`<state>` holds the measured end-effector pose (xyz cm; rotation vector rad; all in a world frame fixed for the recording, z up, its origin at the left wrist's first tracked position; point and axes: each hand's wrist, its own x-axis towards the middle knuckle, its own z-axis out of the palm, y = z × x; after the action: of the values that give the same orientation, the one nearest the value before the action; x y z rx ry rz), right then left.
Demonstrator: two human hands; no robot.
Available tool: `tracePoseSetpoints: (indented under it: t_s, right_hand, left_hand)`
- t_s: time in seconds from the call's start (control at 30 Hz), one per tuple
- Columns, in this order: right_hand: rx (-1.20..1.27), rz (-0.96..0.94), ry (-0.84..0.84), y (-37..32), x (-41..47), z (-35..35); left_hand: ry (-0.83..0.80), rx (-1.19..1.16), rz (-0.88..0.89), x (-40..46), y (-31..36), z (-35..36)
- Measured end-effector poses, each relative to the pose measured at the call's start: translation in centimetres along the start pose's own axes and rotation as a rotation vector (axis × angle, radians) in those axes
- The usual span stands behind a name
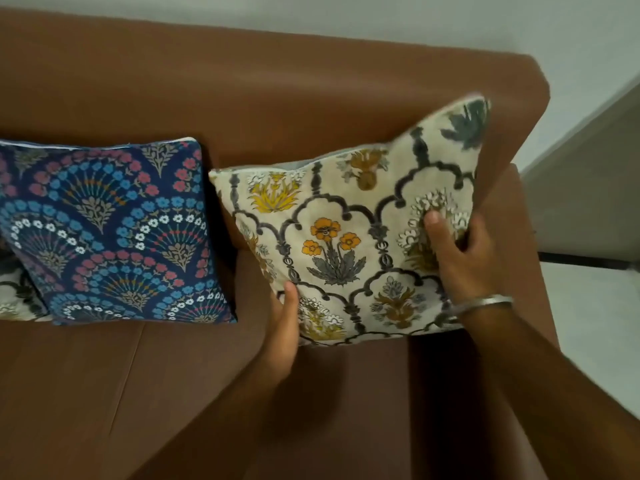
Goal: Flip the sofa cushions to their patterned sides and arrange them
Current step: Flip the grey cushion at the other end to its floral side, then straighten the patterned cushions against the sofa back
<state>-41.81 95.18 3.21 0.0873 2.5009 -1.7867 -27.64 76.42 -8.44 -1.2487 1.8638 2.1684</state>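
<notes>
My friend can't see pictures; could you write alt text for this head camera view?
Two hands hold a cream floral cushion against a brown sofa: the left hand at its lower edge, the right hand on its right side. A navy floral cushion leans beside it.

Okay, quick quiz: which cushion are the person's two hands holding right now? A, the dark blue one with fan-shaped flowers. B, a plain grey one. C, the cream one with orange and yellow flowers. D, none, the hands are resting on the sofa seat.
C: the left hand grips the cream floral cushion at its lower edge and the right hand grips its right side.
</notes>
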Motion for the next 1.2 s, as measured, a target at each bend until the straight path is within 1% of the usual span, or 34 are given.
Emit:
tracePoseSetpoints:
  t_s: [0.03,0.13,0.2,0.23,0.3,0.33,0.4,0.47,0.5,0.53,0.6,0.63,0.67,0.7,0.73,0.77,0.83,0.87,0.9,0.93,1.0,1.03,1.1,1.13,1.2]
  right_hand:
    - [-0.059,-0.062,-0.032,-1.3,0.2,-0.6]
    - [-0.203,-0.165,-0.096,-3.4,2.1,-0.9]
    - [-0.224,-0.185,-0.105,-3.4,3.0,-0.4]
    - [-0.245,-0.224,-0.103,-3.2,3.3,-0.1]
    - [-0.284,-0.313,-0.107,-2.6,3.5,0.3]
    - [-0.281,-0.328,-0.117,-2.4,3.5,0.3]
    - [-0.249,-0.281,-0.147,-2.2,3.0,0.3]
    - [-0.248,-0.203,-0.110,-2.2,1.8,-0.4]
    - [-0.275,-0.217,-0.048,-2.7,0.8,-0.8]
    - [-0.302,-0.270,0.021,-3.5,-0.4,-1.1]
    - [-0.327,-0.434,0.116,-5.2,-3.2,-0.9]
    - [-0.341,-0.533,0.113,-6.0,-4.7,0.1]
    - [-0.334,-0.624,0.063,-6.7,-6.1,1.8]
    - [-0.302,-0.677,-0.025,-7.0,-7.3,3.7]
    - [-0.255,-0.690,-0.145,-7.3,-8.4,6.2]
    - [-0.220,-0.667,-0.283,-7.6,-9.2,9.1]
    - [-0.276,-0.517,-0.537,-7.6,-9.8,15.1]
    - [-0.338,-0.422,-0.610,-7.1,-9.5,17.9]
    - [-0.388,-0.334,-0.643,-6.5,-9.1,21.0]
    - [-0.414,-0.255,-0.652,-6.0,-8.4,23.7]
    - [-0.387,-0.107,-0.624,-4.9,-7.5,28.7]
    - [-0.341,-0.020,-0.588,-4.4,-7.2,30.5]
    - [-0.223,0.137,-0.463,-4.0,-7.0,33.2]
    - [-0.154,0.175,-0.413,-3.9,-7.3,34.2]
    - [-0.022,0.165,-0.339,-3.9,-8.3,36.0]
  left_hand:
    - [-0.015,-0.052,-0.036,-0.1,-0.1,0.7]
    - [-0.015,-0.219,-0.012,0.4,0.6,2.3]
    - [0.002,-0.236,-0.042,0.8,0.9,3.4]
    - [0.015,-0.231,-0.055,1.0,0.6,3.9]
    - [0.053,-0.226,-0.048,1.0,0.0,4.2]
    - [0.061,-0.230,-0.033,1.0,-0.1,4.1]
    - [0.031,-0.221,-0.002,1.2,-0.6,3.3]
    - [0.000,-0.173,0.040,0.8,-0.6,2.0]
    - [0.025,-0.137,0.050,0.4,-0.5,0.8]
    - [0.080,-0.082,0.061,0.0,-0.1,-0.8]
    - [0.205,0.024,0.086,-0.9,0.9,-5.1]
    - [0.260,0.063,0.097,-1.3,1.2,-8.0]
    - [0.309,0.120,0.120,-1.7,1.6,-11.2]
    - [0.350,0.200,0.144,-1.9,2.0,-14.2]
    - [0.387,0.278,0.156,-2.0,2.3,-17.6]
    - [0.422,0.337,0.152,-1.9,2.8,-21.3]
    - [0.462,0.440,0.160,-0.8,4.1,-27.8]
    - [0.460,0.472,0.177,0.0,4.9,-30.2]
    - [0.451,0.478,0.197,1.2,5.6,-32.6]
    - [0.440,0.470,0.217,2.6,6.2,-34.4]
    - [0.427,0.435,0.223,5.8,6.8,-37.5]
    - [0.414,0.399,0.224,7.3,6.8,-38.7]
    - [0.342,0.319,0.214,9.6,6.7,-40.1]
    - [0.291,0.309,0.185,10.4,6.7,-40.4]
    - [0.200,0.299,0.052,11.6,6.5,-41.5]
